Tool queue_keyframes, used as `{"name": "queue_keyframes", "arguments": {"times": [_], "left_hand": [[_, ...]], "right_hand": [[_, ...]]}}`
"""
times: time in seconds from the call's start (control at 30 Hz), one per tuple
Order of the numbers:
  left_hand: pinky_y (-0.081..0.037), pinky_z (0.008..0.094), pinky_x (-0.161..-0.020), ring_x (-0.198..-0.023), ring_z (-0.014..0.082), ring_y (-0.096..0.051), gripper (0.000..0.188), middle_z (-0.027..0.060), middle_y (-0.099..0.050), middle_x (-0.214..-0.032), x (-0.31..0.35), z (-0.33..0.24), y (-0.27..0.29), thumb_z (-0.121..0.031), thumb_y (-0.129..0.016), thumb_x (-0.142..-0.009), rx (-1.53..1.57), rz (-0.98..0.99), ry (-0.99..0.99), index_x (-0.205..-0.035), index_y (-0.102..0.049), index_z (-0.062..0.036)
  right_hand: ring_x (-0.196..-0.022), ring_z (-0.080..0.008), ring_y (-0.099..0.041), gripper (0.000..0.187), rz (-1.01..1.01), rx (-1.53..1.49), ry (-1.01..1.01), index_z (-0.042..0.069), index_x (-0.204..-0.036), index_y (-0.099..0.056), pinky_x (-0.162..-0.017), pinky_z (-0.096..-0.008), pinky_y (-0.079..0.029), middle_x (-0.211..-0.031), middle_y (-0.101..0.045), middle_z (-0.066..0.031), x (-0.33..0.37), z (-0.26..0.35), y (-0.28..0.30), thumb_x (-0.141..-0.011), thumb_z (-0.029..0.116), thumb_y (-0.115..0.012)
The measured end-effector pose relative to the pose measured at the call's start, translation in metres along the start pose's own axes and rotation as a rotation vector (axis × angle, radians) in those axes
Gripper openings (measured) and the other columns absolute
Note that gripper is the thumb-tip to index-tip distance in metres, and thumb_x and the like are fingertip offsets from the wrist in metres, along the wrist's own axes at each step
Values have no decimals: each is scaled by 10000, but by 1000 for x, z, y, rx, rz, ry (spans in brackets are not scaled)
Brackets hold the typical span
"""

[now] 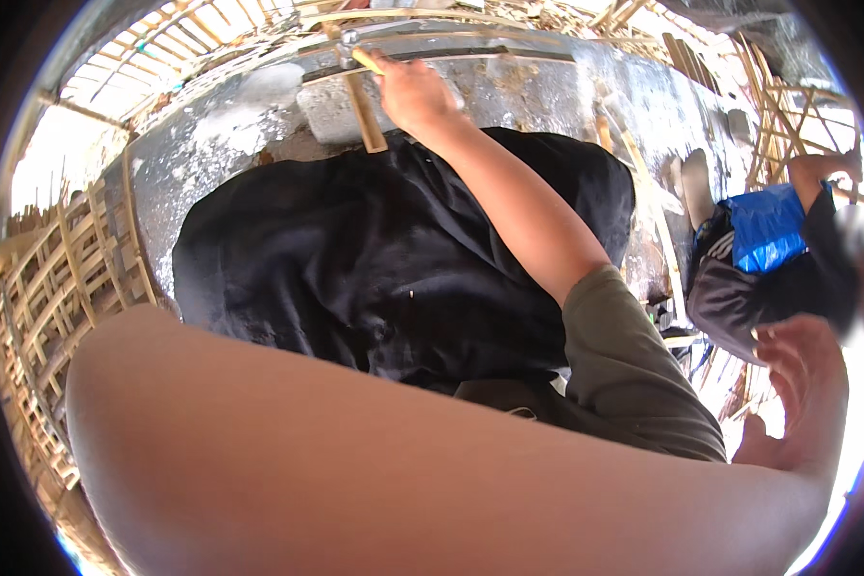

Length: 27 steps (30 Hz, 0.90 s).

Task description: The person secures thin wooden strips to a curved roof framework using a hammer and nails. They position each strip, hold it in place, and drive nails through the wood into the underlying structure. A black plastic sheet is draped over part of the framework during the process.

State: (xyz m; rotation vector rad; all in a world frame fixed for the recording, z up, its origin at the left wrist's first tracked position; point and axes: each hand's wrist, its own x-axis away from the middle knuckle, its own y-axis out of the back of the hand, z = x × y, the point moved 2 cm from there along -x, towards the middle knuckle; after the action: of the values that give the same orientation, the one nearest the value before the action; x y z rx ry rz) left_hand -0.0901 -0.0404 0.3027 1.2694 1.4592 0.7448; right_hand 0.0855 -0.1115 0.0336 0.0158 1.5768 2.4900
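My right hand (418, 99) is closed around the yellow handle of a hammer (367, 61). The metal hammer head sits at the upper end of a split bamboo strip (363, 113), close to a long dark bar (442, 57). Under the strip lies a grey block (324, 108). Close to the camera, my left forearm crosses the whole lower picture, elbow at the left. My left hand (792, 389) is raised at the far right, its fingers loosely bent and apart, with nothing seen in it. Black cloth (374, 250) covers my lap.
At the right another person sits with a blue plastic bag (768, 226) by the lap; a bare foot (697, 187) and a hand show. Woven bamboo (67, 250) stands at the left. Bamboo strips (422, 15) lie along the far edge of the stained grey floor (211, 139).
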Motion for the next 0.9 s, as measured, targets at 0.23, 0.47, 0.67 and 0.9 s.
{"name": "queue_keyframes", "arguments": {"times": [0.23, 0.47, 0.67, 0.9], "left_hand": [[-561, 448, -824, -904, 352, -697, 192, 175, -688, -921, 3, -5, 1, -145, -667, -891, 25, 4, -22, -1034, -659, -17], [-560, 448, -812, -905, 350, -694, 197, 172, -687, -918, 0, -19, 2, -135, -680, -876, 108, -46, -97, -1034, -659, -20], [-560, 449, -801, -906, 348, -691, 203, 169, -685, -916, 38, 15, 31, -126, -691, -863, 116, -14, 101, -1035, -660, -23], [-537, 526, -851, -1001, 437, -671, 266, 239, -717, -979, 173, 201, -61, -272, -635, -983, -41, -184, 1130, -1072, -667, -24]], "right_hand": [[-842, -377, -744, 417, 47, 72, 55, 133, -1407, -559, -738, -508, -620, -890, -722, -229, 0, 10, 1, -999, 167, -482], [-766, -393, -739, 392, -46, -91, 87, 253, -1401, -601, -689, -518, -616, -804, -722, -219, -1, -7, 4, -1018, 219, -528], [-744, -451, -708, 360, -105, -87, 80, 191, -1343, -632, -670, -548, -597, -817, -709, -242, -7, -5, -19, -988, 213, -579], [-907, -453, -716, 443, 18, -45, 89, 74, -1431, -524, -784, -531, -597, -965, -716, -262, 3, 1, 5, -1002, 180, -508]]}}
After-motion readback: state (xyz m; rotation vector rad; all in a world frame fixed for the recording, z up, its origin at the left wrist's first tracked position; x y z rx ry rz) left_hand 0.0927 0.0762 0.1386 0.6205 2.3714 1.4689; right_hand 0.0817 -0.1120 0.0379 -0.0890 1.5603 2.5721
